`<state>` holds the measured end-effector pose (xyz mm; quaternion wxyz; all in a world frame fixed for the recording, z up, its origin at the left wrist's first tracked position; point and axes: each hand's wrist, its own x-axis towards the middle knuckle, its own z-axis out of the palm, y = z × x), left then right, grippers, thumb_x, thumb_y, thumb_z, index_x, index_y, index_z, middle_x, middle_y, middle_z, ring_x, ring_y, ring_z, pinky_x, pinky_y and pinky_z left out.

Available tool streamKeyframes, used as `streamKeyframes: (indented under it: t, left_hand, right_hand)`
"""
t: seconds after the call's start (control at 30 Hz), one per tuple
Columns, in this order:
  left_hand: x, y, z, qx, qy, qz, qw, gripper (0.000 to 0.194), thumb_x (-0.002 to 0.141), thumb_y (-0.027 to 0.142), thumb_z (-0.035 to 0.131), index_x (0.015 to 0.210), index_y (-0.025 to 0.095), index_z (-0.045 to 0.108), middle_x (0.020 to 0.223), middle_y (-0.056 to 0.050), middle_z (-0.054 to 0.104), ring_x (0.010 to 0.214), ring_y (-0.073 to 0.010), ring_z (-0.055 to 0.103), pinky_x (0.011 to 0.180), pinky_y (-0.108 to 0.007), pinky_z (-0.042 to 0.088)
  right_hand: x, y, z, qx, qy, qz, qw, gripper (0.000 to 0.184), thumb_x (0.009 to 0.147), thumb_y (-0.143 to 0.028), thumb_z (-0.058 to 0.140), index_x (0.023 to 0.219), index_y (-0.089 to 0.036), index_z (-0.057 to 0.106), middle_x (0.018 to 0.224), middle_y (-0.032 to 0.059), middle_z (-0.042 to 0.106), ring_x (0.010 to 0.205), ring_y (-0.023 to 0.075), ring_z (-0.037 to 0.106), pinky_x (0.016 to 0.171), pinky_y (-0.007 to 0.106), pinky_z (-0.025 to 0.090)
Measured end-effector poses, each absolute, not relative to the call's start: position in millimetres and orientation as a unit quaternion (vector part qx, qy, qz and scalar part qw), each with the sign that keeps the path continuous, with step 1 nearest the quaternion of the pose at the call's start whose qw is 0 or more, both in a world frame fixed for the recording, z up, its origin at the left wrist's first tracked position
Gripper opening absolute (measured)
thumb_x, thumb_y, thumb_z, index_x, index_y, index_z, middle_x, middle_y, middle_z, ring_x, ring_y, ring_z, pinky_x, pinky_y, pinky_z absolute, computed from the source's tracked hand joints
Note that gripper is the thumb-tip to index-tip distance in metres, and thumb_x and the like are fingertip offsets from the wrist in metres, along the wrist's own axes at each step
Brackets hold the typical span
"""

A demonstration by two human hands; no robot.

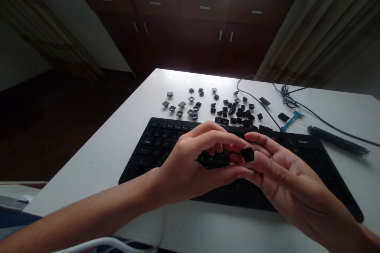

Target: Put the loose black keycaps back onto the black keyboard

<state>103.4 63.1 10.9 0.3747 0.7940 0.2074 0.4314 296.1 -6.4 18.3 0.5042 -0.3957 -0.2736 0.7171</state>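
Note:
A small black keycap (247,154) is held up above the keyboard, between the fingertips of both hands. My left hand (202,158) comes in from the left, its thumb and index finger curled toward the keycap's lower and upper edges. From the right, my right hand (285,174) pinches the keycap's right side with its thumb, the other fingers curled behind it. Beneath both hands lies a black keyboard (148,148), with lettered keys in place on its left part. Its middle is largely hidden by the hands.
Several loose keycaps (182,104) are scattered on the white table (97,134) behind the keyboard. A dense pile of black keycaps (246,114) lies right of them. At right are a blue brush (292,119), a black cable (326,116) and a dark folded object (338,140).

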Motion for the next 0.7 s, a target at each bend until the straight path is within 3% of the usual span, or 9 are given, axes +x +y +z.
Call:
streamKeyframes:
  t: [0.17, 0.37, 0.6, 0.7]
  left_hand:
    - [105.1, 60.3, 8.1, 0.783, 0.210, 0.444, 0.381, 0.029, 0.076, 0.021, 0.083, 0.102, 0.019, 0.070, 0.095, -0.003, 0.063, 0.077, -0.0100, 0.062, 0.071, -0.023, 0.058]
    - [104.1, 60.1, 9.5, 0.778, 0.197, 0.453, 0.388, 0.028, 0.077, 0.020, 0.081, 0.103, 0.018, 0.072, 0.094, -0.004, 0.062, 0.078, -0.0102, 0.063, 0.069, -0.022, 0.058]
    - [103.3, 63.4, 13.8, 0.759, 0.186, 0.452, 0.430, 0.029, 0.075, 0.016, 0.083, 0.103, 0.016, 0.074, 0.094, -0.005, 0.069, 0.077, -0.0107, 0.065, 0.068, -0.022, 0.057]
    - [102.9, 63.9, 14.2, 0.736, 0.186, 0.435, 0.485, 0.028, 0.073, 0.015, 0.084, 0.100, 0.016, 0.076, 0.090, -0.005, 0.072, 0.074, -0.0105, 0.065, 0.066, -0.021, 0.056]
  right_hand:
    - [292.0, -8.1, 14.9, -0.413, -0.278, 0.716, 0.490, 0.038, 0.083, -0.032, 0.077, 0.119, -0.031, 0.064, 0.104, 0.0039, 0.074, 0.098, 0.0173, 0.070, 0.092, 0.032, 0.055]
    - [295.2, -10.8, 17.0, -0.444, -0.364, 0.671, 0.469, 0.023, 0.088, -0.035, 0.071, 0.111, -0.033, 0.069, 0.104, 0.0035, 0.074, 0.093, 0.0180, 0.071, 0.085, 0.030, 0.058]
    - [308.1, -16.5, 18.7, -0.511, -0.623, 0.366, 0.466, 0.038, 0.086, -0.025, 0.072, 0.117, -0.046, 0.067, 0.110, -0.0003, 0.074, 0.092, 0.0220, 0.072, 0.076, 0.030, 0.062]
    - [311.8, -16.7, 18.9, -0.505, -0.680, 0.292, 0.444, 0.046, 0.084, -0.019, 0.073, 0.120, -0.046, 0.067, 0.106, -0.0016, 0.076, 0.086, 0.0223, 0.073, 0.070, 0.029, 0.062]
